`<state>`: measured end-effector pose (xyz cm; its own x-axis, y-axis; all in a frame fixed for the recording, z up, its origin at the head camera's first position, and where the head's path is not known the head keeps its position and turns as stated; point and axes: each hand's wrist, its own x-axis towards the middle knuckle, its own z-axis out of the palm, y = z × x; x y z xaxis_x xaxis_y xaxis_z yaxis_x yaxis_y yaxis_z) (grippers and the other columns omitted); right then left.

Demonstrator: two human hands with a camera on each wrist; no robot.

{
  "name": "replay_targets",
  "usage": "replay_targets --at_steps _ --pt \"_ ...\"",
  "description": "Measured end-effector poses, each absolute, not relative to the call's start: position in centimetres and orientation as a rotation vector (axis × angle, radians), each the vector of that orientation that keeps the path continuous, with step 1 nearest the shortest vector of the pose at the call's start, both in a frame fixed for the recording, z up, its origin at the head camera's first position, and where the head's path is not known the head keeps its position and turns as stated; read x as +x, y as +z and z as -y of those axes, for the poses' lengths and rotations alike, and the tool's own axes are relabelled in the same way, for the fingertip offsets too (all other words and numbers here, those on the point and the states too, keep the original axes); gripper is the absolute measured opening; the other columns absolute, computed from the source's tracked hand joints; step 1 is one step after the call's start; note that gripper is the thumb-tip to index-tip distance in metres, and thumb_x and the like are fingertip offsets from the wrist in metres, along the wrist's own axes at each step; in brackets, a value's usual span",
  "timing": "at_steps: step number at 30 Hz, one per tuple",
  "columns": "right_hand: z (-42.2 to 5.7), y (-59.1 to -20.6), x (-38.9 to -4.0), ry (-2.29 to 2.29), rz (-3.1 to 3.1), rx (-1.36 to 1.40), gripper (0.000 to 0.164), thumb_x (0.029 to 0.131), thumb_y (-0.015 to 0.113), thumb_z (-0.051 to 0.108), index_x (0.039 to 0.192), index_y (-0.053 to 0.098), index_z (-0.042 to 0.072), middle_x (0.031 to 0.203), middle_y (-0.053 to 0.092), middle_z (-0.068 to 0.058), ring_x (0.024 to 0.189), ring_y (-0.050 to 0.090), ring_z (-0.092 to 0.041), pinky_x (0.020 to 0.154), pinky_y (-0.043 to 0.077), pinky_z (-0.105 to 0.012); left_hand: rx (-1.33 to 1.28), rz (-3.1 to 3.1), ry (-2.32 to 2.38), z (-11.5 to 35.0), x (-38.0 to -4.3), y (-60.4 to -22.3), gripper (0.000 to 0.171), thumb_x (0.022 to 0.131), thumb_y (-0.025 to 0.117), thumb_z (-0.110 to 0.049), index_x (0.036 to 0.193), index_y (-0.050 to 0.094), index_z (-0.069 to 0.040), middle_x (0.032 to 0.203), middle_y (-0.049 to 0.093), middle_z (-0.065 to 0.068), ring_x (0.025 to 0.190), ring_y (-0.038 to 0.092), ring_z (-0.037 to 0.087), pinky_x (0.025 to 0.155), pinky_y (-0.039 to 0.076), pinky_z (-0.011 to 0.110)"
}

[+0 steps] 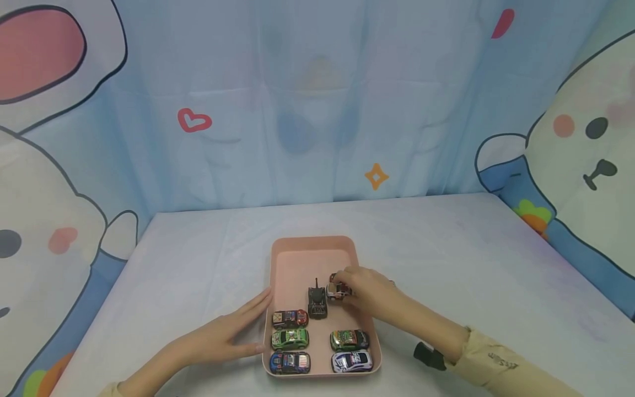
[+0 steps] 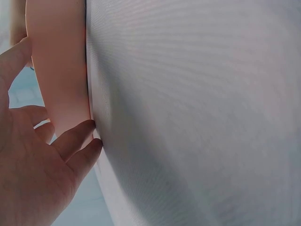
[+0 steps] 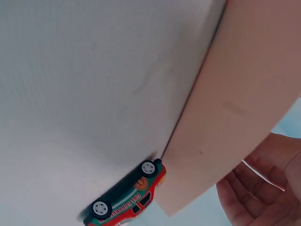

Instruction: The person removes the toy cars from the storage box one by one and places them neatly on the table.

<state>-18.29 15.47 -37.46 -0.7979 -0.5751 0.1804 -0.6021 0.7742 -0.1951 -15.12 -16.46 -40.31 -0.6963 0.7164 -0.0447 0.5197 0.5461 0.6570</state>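
Observation:
A pink tray [image 1: 307, 246] holds several small toy cars and a dark toy tank [image 1: 317, 303]. My right hand [image 1: 374, 292] reaches over the tray's right rim, its fingertips pinching a brown-and-white toy car [image 1: 337, 291] beside the tank; the hand partly hides that car. Against the tray's left rim rest the extended fingers of my left hand [image 1: 225, 333]. The left wrist view shows this hand [image 2: 42, 160] touching the tray's outer wall [image 2: 59, 56]. Seen from the right wrist, the right hand [image 3: 265, 183] is partly behind the tray wall [image 3: 235, 94].
Left in the tray stand a red-and-black car [image 1: 290, 318], a green car [image 1: 290, 339] and a blue car [image 1: 290, 363]. Right are a green-and-black car [image 1: 349, 340] and a white-and-purple car [image 1: 351, 361]. Outside, a green-and-red toy car [image 3: 127, 200] stands by the tray on the white-covered table [image 1: 208, 264].

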Motion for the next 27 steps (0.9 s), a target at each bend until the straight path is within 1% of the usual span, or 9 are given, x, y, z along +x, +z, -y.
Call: replay_targets --at_steps 6,9,14,20,27 --pt "-15.8 -36.8 -18.2 0.429 2.865 0.915 0.029 0.07 0.08 0.003 0.093 0.065 0.01 0.086 0.064 0.001 0.078 0.061 -0.016 0.067 0.053 -0.029 1.03 -2.481 0.903 16.5 -15.1 -40.3 0.082 0.089 0.056 -0.051 0.152 0.011 -0.022 0.156 0.002 -0.005 0.134 0.024 0.029 0.103 0.027 0.054" --pt "-16.2 -36.4 -18.2 0.476 2.86 0.92 0.029 0.071 0.079 0.002 0.095 0.065 0.009 0.086 0.064 0.001 0.079 0.06 -0.014 0.068 0.053 -0.029 1.032 -2.482 0.899 16.5 -15.1 -40.2 0.082 0.089 0.056 -0.051 0.152 0.011 -0.022 0.156 0.002 -0.006 0.134 0.024 0.03 0.103 0.027 0.054" --pt "-16.8 -35.5 -18.1 0.49 2.83 0.923 0.031 0.072 0.079 0.0 0.099 0.066 0.008 0.092 0.065 -0.001 0.084 0.061 -0.016 0.073 0.053 -0.03 1.035 -2.488 0.893 16.6 -15.0 -40.1 0.082 0.089 0.056 -0.051 0.152 0.011 -0.021 0.156 0.002 -0.005 0.134 0.024 0.03 0.103 0.027 0.053" --pt "-18.0 -34.7 -18.3 0.459 2.822 0.887 0.035 0.071 0.08 0.001 0.102 0.065 0.008 0.093 0.065 -0.001 0.084 0.061 -0.016 0.071 0.054 -0.031 1.031 -2.485 0.893 16.6 -15.0 -40.1 0.082 0.09 0.056 -0.05 0.152 0.011 -0.022 0.156 0.002 -0.006 0.134 0.023 0.03 0.104 0.026 0.053" --pt "-19.9 -34.5 -18.2 0.437 2.789 0.894 0.033 0.071 0.08 0.001 0.1 0.065 0.007 0.09 0.064 0.001 0.082 0.061 -0.016 0.068 0.054 -0.03 1.034 -2.491 0.898 16.8 -15.1 -40.2 0.082 0.089 0.057 -0.049 0.152 0.011 -0.021 0.156 0.002 -0.005 0.135 0.023 0.029 0.104 0.026 0.052"
